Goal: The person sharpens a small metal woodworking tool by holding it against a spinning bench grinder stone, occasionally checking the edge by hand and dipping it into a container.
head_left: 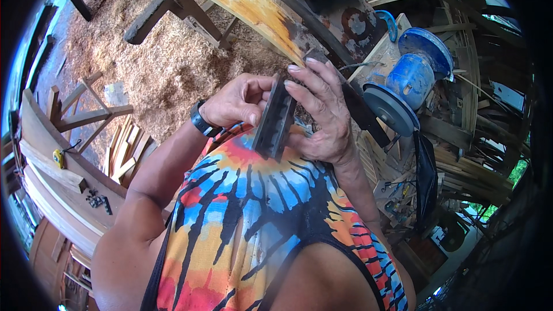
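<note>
While both hands (239,103) (322,115) clasp a dark block (275,120), sawdust floor (167,63), cluttered workshop

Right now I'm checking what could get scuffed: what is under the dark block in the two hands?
Under the dark ridged block lies the tie-dye shirt. The left hand and right hand cover its sides; its underside is hidden.

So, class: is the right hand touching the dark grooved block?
Touching. The head view shows the right hand with fingers wrapped over the dark grooved block, no gap; the left hand grips its other side.
</note>
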Demonstrator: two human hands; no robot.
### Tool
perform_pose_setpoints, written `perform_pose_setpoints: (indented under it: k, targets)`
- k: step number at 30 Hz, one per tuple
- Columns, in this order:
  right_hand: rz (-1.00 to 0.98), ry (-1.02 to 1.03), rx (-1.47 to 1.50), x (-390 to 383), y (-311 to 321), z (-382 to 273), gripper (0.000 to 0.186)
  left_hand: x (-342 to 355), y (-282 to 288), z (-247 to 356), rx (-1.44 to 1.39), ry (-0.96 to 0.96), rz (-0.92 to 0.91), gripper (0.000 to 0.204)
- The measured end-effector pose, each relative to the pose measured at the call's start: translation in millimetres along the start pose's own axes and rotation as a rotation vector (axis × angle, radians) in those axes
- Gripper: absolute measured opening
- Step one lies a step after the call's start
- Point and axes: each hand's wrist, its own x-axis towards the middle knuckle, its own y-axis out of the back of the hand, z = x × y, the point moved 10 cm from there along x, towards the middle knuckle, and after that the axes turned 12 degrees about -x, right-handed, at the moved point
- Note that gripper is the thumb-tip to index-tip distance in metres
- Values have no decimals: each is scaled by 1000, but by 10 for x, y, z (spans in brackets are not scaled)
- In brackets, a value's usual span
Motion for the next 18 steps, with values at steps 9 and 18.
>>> perform_pose_setpoints:
  k: [9, 18]
  targets:
    - [-22, 4, -39, -64, -7, 26, 65, 30, -152, 43, 54, 9, -1, 104]
    - [1, -47, -17, -46, 31, 68, 67, 42, -158, 54, 13, 17, -48, 104]
